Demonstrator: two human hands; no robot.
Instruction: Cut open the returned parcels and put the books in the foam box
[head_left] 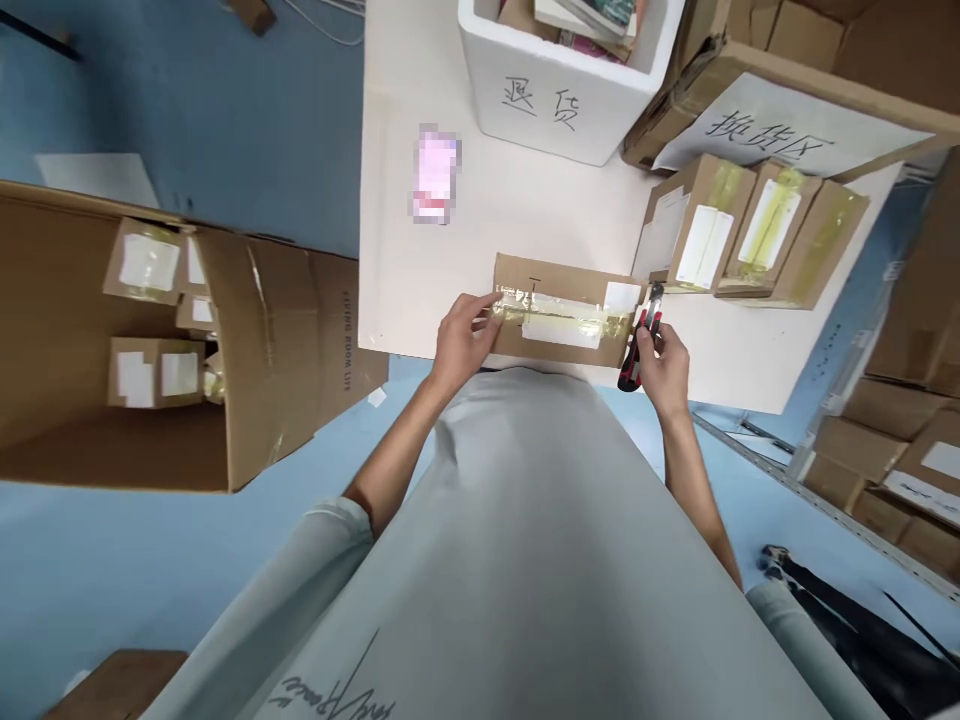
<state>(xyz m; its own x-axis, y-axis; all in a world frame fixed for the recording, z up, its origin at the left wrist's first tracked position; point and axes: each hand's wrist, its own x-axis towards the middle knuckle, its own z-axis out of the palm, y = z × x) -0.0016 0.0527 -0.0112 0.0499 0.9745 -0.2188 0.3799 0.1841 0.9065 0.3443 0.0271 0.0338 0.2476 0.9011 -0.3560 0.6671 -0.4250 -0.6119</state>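
A brown cardboard box point(566, 352), sealed with clear yellowish tape and bearing white labels, lies near the table's front edge. My left hand point(463, 340) grips its left end, with fingers and thumb on the taped edge. In my right hand point(664, 368) is a red and black utility knife point(628, 370), held upright at the box's right end. Whether the blade is out is too small to tell. Just beyond the knife, several taped cardboard boxes point(765, 235) with white labels stand in a row.
The white table point(405, 290) also bears a phone-like blurred object point(435, 178), a white foam bin point(555, 105) of books and a large carton point(712, 70) with handwritten paper. To my left stands an open carton point(277, 340) with smaller boxes inside. Shelved boxes point(862, 445) are at right.
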